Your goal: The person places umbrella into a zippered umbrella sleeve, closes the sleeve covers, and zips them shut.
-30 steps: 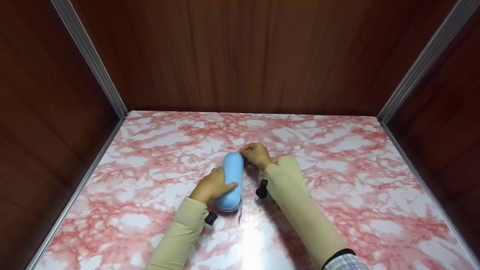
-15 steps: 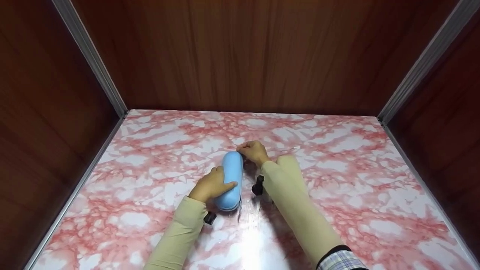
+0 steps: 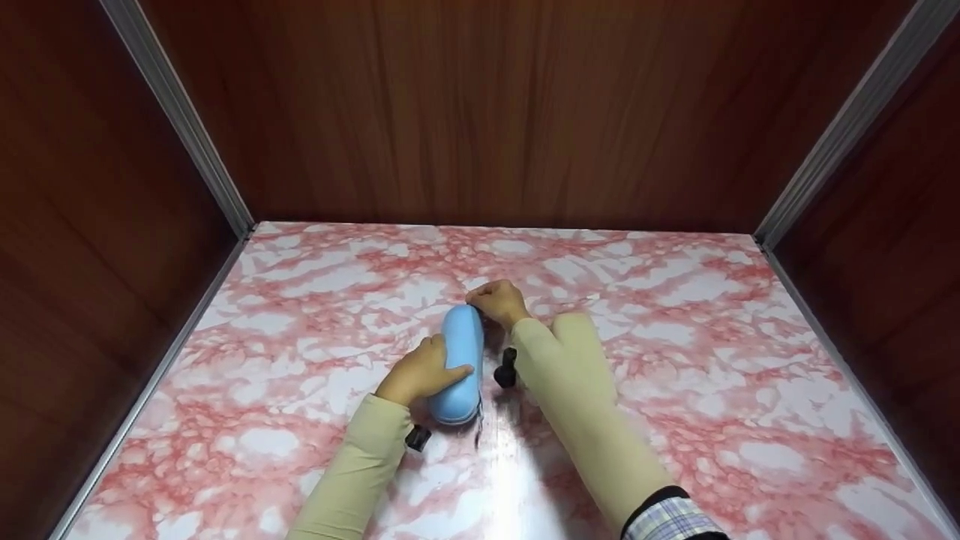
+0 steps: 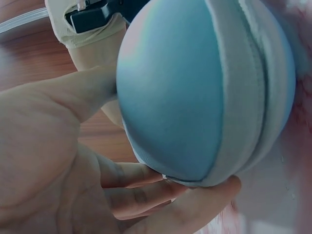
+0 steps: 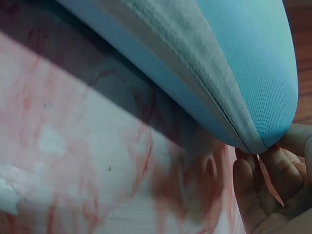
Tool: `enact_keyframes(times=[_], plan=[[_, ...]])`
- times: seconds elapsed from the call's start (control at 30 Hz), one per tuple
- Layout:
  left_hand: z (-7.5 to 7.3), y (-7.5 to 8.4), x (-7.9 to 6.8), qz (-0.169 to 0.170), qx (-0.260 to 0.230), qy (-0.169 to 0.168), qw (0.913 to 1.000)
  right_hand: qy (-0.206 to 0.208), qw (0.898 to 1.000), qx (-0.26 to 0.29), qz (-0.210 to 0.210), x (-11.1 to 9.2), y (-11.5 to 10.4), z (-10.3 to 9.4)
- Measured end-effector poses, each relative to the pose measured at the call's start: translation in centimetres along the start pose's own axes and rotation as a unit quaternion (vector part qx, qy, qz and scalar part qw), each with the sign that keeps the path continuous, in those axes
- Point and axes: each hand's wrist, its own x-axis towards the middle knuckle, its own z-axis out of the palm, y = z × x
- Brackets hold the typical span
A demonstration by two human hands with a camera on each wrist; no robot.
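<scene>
A long light-blue zippered case (image 3: pixel 459 352) with rounded ends lies on the table, pointing away from me. My left hand (image 3: pixel 421 370) grips it by the near half, the thumb across its top and the fingers on the left side. In the left wrist view, the case's near end (image 4: pixel 170 92) shows a pale zipper band (image 4: pixel 239 92) around it. My right hand (image 3: pixel 501 301) pinches at the zipper at the far end; the pull is hidden by the fingers. In the right wrist view, those fingers (image 5: pixel 280 170) curl at the tip of the band (image 5: pixel 195 58).
The table (image 3: pixel 675 337) has a red-and-white marbled top. Dark wood panels (image 3: pixel 487 112) close it in at the back and both sides, with metal strips (image 3: pixel 195 127) at the corners. A thin dark cord (image 3: pixel 478 424) hangs by the case's near right side.
My right hand has moved slightly left and away from me, around the far end of the case. My left hand keeps its grip; the case has barely shifted.
</scene>
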Motion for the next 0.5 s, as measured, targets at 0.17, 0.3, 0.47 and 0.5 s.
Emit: enact_keyframes(times=[0.17,0.3,0.47,0.5], plan=[[0.1,0.1,0.1,-0.002,-0.003,0.002,1.0,-0.018,0.999,0.02,0.029,0.3,0.0,0.0],[0.2,0.0,0.4,-0.007,0.001,0.003,1.0,-0.036,0.998,0.033,0.046,1.0,0.2,0.2],[0.0,0.0,0.5,-0.009,0.004,0.001,1.0,-0.05,0.997,-0.026,0.048,1.8,0.1,0.0],[0.0,0.0,0.4,-0.01,0.004,0.001,0.9999,-0.052,0.996,-0.035,0.056,2.0,0.0,0.2]])
